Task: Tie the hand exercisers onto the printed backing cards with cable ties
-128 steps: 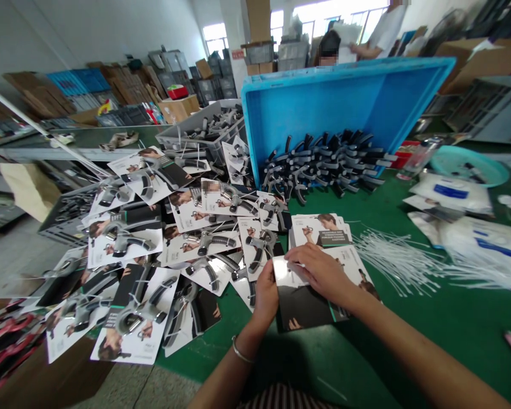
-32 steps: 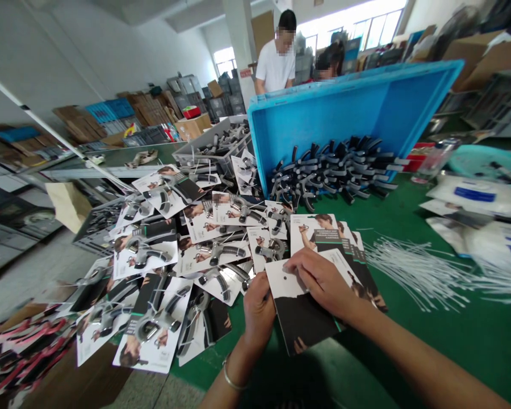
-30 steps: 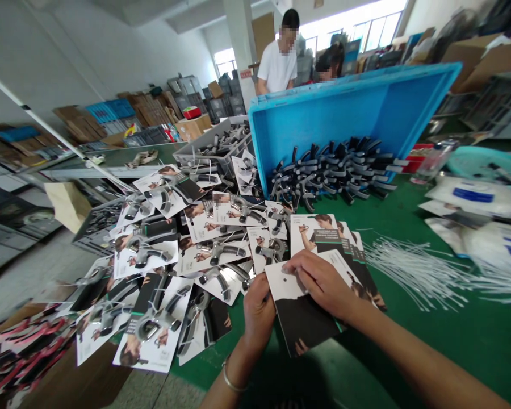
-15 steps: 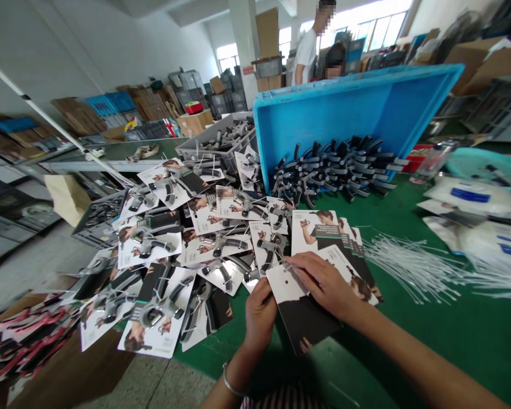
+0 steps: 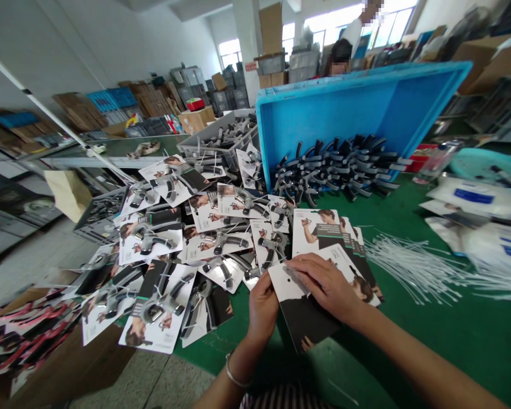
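Hands [image 5: 325, 286] hold a card [image 5: 304, 318] near a crate [image 5: 319, 116] of handgrips [image 5: 338, 165].

Lit from bright windows [image 5: 230, 53] at the back, with white walls [image 5: 123, 42], a pale pillar [image 5: 246, 40] and a grey floor [image 5: 29, 257].

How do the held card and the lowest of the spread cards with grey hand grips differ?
The left hand holds the held card, with the right hand over it; neither touches the lowest spread card. The lowest spread card bears a grey hand grip; the held card's visible part shows a small hole but no grip. Both have white and black areas.
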Motion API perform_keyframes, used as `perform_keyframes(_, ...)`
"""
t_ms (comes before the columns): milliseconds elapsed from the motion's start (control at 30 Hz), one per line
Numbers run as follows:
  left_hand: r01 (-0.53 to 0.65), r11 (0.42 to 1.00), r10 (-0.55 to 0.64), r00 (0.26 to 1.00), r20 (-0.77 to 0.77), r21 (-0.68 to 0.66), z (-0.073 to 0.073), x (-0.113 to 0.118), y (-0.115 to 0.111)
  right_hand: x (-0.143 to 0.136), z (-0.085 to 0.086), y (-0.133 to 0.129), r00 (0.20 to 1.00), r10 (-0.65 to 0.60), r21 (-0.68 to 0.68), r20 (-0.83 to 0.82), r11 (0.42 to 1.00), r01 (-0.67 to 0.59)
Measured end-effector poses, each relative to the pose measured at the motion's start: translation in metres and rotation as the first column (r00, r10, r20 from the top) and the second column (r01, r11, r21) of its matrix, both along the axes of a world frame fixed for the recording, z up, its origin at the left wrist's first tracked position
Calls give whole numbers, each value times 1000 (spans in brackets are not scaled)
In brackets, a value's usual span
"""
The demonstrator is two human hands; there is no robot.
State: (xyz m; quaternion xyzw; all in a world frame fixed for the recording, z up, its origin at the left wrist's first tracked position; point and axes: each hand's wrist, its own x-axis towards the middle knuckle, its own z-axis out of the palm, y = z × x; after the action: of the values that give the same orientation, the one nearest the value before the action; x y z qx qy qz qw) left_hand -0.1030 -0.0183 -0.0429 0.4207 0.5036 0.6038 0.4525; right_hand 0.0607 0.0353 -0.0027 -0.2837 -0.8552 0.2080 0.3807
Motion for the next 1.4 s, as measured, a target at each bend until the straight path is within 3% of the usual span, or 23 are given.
perform_keyframes(533,75,992,-63,991,120,-99,12,2,2,5,-4,1,1000,-22,-56,2,998,22)
perform_keyframes(733,90,995,-87,994,66,-52,5,-4,-2,4,-4,1,1000,-22,-75,-6,997,21)
perform_keyframes(933,47,997,-38,988,148,-64,-6,-7,0,2,-7,1,999,22,-72,45,997,-18)
perform_keyframes(1067,98,995,-95,991,96,-33,-6,-7,4,3,-8,0,999,4,-65,35,998,-2)
perform_keyframes(1167,128,990,-118,983,143,-62,-4,-5,2,5,-7,-1,1000,-17,-78,20,997,19)
perform_keyframes(1400,72,993,-52,978,201,-93,-7,-2,-8,5,-5,-3,1000,-22,-96,2,995,23)
